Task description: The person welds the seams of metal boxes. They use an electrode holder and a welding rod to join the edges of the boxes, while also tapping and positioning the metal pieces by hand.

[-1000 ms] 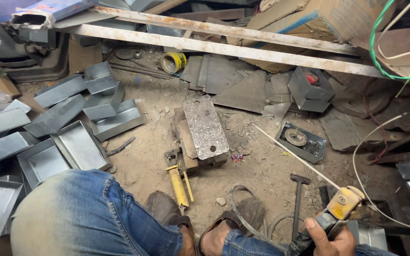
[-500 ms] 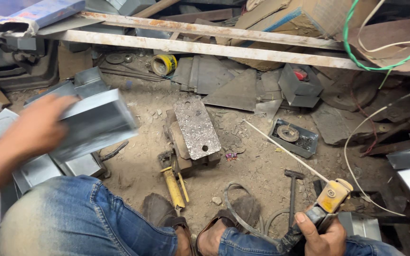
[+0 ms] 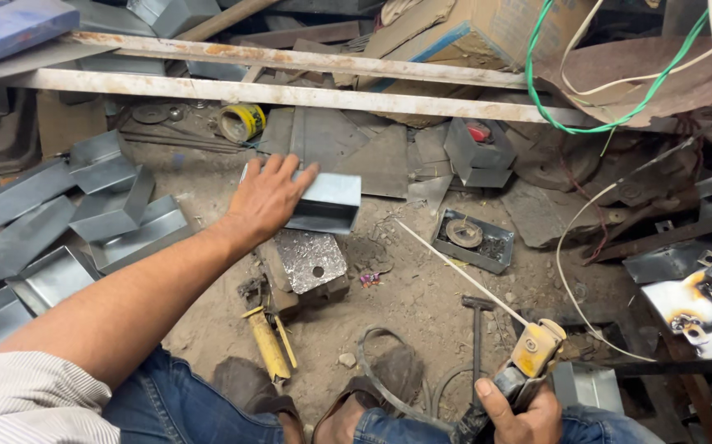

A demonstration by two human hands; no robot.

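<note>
Head view, looking down at a dirt floor (image 3: 422, 304) littered with sheet-metal scrap.

Left hand (image 3: 269, 197): arm stretched forward, palm down, fingers spread over the near end of a folded grey metal box (image 3: 323, 201). Hand grips the box; the box sits just above a pitted steel block (image 3: 310, 261), its far end over the floor. Whether box and block touch: cannot tell.

Right hand (image 3: 520, 411): low in frame, closed around an electrode holder (image 3: 533, 353) with a yellow clamp head. A thin welding rod (image 3: 454, 267) runs from the clamp up and left, its tip near the box's right end, apart from it.

Surroundings: pile of similar grey boxes (image 3: 68, 222) at left, well apart from the held one. Yellow-handled tool (image 3: 269, 345) lies on the floor beside the block. Hammer (image 3: 475, 329) lies near the holder. Roll of yellow tape (image 3: 241, 122) sits under two rusty bars (image 3: 290, 74). Green and white cables (image 3: 586, 107) hang at upper right. Both feet in sandals at the bottom edge.
</note>
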